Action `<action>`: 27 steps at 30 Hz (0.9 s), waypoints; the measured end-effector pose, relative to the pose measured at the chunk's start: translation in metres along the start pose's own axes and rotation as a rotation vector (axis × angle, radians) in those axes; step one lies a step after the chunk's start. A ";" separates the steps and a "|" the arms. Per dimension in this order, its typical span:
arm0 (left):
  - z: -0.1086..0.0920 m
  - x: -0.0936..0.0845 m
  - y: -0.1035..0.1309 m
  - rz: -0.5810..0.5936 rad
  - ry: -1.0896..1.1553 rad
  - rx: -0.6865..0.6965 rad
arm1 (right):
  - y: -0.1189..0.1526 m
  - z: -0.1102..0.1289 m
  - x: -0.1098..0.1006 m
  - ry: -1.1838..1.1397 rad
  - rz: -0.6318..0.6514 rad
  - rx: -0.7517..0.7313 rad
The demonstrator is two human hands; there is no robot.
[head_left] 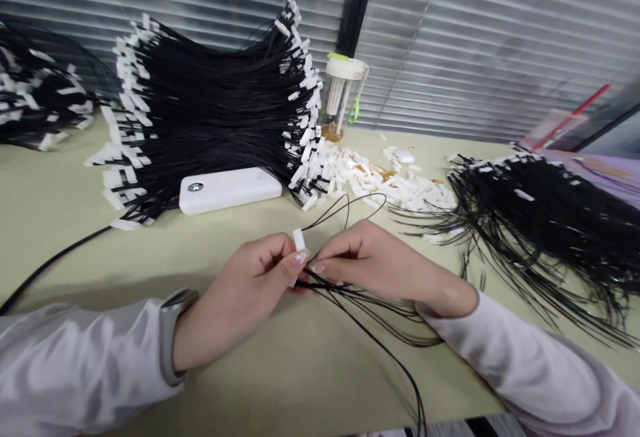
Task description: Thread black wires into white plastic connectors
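Note:
My left hand [267, 270] pinches a small white plastic connector [299, 240], its top end sticking up between thumb and forefinger. Against it, my right hand [357, 257] has thumb and fingertips closed on a thin black wire [313, 258]. Several more black wires [380, 310] run from beneath the fingers to the right, looping under my right wrist and down toward the front edge. Another wire loop [367, 197] arches up behind the hands. The exact point where wire and connector meet is hidden by my fingertips.
A white power bank [230, 190] lies before a big stack of black wires [215, 97] with white ends. Loose white connectors [380, 180] are heaped behind my hands, near a clear bottle [340, 97]. A pile of black wires [550, 217] spreads at right; another bundle [35, 97] sits far left.

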State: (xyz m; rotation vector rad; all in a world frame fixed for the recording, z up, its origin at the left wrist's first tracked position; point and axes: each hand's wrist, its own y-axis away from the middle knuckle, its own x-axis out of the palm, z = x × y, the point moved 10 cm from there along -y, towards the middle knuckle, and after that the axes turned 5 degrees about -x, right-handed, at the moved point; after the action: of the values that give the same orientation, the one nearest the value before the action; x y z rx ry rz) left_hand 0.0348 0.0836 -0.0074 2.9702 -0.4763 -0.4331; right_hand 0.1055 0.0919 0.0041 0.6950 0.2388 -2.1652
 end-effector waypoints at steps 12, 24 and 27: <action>-0.005 0.002 0.002 0.026 -0.126 0.074 | -0.001 -0.004 0.004 -0.202 0.048 0.027; 0.001 0.006 -0.001 0.046 -0.058 -0.007 | 0.006 0.030 -0.007 0.398 -0.087 -0.146; -0.001 0.005 0.000 0.036 -0.086 0.013 | 0.006 0.026 -0.004 0.339 -0.048 -0.145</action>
State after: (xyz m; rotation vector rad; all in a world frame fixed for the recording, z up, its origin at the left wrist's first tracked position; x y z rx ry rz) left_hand 0.0397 0.0818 -0.0079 2.9595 -0.5421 -0.5573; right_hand 0.1021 0.0805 0.0286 0.9781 0.5899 -2.0409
